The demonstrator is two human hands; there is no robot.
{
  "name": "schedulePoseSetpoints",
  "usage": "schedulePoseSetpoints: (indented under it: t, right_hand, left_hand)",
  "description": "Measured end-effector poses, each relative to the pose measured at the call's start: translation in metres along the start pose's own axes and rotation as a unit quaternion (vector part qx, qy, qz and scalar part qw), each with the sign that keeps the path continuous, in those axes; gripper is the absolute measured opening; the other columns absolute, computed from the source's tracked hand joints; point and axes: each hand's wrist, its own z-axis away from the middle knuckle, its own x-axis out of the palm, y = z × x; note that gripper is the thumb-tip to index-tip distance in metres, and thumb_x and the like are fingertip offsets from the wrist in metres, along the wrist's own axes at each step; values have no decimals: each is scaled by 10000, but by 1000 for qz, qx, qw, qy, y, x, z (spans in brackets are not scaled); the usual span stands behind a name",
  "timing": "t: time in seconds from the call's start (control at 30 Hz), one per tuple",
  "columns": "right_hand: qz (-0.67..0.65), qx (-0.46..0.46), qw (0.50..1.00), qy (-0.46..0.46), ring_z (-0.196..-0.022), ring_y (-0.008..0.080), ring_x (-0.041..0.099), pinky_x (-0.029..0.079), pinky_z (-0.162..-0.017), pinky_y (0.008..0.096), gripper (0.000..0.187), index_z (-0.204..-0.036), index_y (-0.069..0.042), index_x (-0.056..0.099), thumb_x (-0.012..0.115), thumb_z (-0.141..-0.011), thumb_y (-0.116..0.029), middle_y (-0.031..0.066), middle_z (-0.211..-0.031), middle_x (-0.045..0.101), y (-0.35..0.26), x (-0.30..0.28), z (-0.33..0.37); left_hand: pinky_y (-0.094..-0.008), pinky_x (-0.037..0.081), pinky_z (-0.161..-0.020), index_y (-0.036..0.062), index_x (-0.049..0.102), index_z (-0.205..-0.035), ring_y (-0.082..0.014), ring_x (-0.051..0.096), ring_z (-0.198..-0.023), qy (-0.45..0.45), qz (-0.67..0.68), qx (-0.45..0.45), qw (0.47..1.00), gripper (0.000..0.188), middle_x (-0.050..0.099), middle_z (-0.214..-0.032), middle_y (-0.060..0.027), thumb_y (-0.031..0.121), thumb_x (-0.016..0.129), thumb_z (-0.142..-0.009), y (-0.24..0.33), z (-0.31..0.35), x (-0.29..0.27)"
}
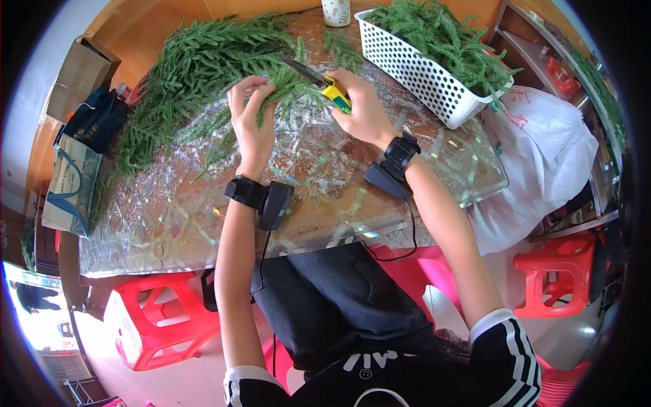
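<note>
My right hand [363,108] is closed around yellow-and-green-handled pliers [337,96], whose dark jaws point up and left. To its left, my left hand [253,129] has its fingers bent and pinched on a green artificial pine sprig [293,87]. The sprig lies between the two hands, partly behind the pliers' jaws. Beyond my left hand spreads a large heap of green pine sprigs [196,64] across the table's far left. One loose sprig [344,51] rests past the pliers, near the back edge.
A white perforated basket [424,81] full of pine sprigs stands at the far right of the plastic-covered table [183,230]. Behind it all is a white cup [336,13]. Bags [71,183] flank the left edge; a white plastic sack [542,156] bulges at the right. Red stools [163,319] stand below.
</note>
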Motion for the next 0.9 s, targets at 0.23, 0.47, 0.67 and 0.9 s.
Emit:
schedulePoseSetpoints:
  t: [0.23,0.47,0.67,0.9]
  right_hand:
    - [1,0,1000,-16,-865,309,574,440,-791,336,418,-1071,5,499,565,-658,0,167,-942,575,-1,0,-1]
    - [-9,-22,1000,-10,-833,327,562,434,-755,351,405,-1057,-1,482,550,-657,3,162,-907,563,0,0,-1]
    - [2,9,999,-44,-808,338,551,425,-733,375,396,-1051,-8,461,527,-661,7,164,-864,543,-4,-3,-2]
    - [23,1,998,-67,-824,378,532,420,-720,413,394,-1046,-16,455,519,-658,13,177,-875,534,-7,2,1]
  left_hand:
    - [-300,439,-767,15,578,-948,-200,500,-928,-1,-7,15,1000,312,515,-1037,-70,-149,544,-685,2,-1,-2]
    - [-327,426,-791,1,567,-938,-240,501,-927,-9,-19,36,999,301,535,-1010,-85,-142,544,-674,5,-2,-3]
    - [-354,418,-811,-14,565,-926,-269,501,-940,-12,-35,60,998,274,556,-996,-99,-128,552,-677,2,-2,-3]
    - [-394,417,-819,3,568,-909,-304,504,-965,-21,-24,65,997,281,565,-956,-109,-104,594,-650,8,-1,0]
